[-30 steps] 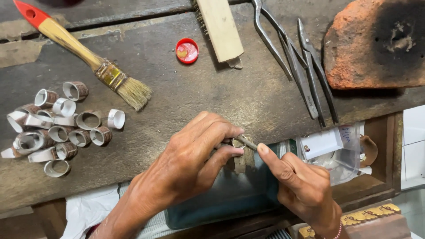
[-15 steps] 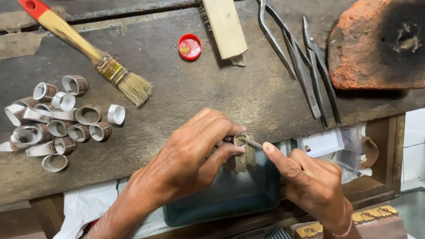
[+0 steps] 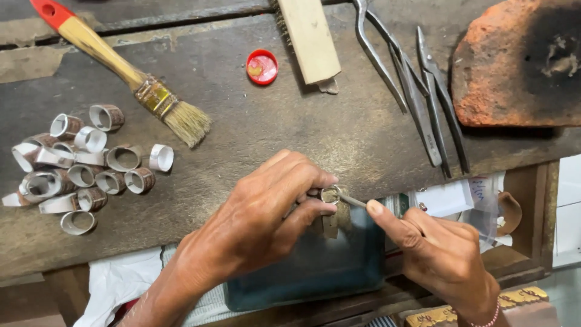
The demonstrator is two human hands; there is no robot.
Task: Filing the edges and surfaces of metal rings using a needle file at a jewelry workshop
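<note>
My left hand (image 3: pixel 260 218) pinches a small metal ring (image 3: pixel 330 194) between thumb and fingers, against a short wooden peg (image 3: pixel 331 225) at the bench's front edge. My right hand (image 3: pixel 436 254) grips a thin metal file (image 3: pixel 353 200), whose tip lies on the ring. The index finger presses along the file. Most of the file is hidden inside the right hand.
A heap of several metal rings (image 3: pixel 78 163) lies at the left of the dark worn bench (image 3: pixel 254 133). Behind it are a paintbrush (image 3: pixel 121 72), a red cap (image 3: pixel 262 66), a wooden-backed brush (image 3: pixel 310 39), long tongs (image 3: pixel 417 91) and a scorched brick (image 3: pixel 520 60). A teal tray (image 3: pixel 315 272) sits below.
Both hands stay on the ring; the right hand has shifted slightly right and down with the file. The view has drifted a little.
</note>
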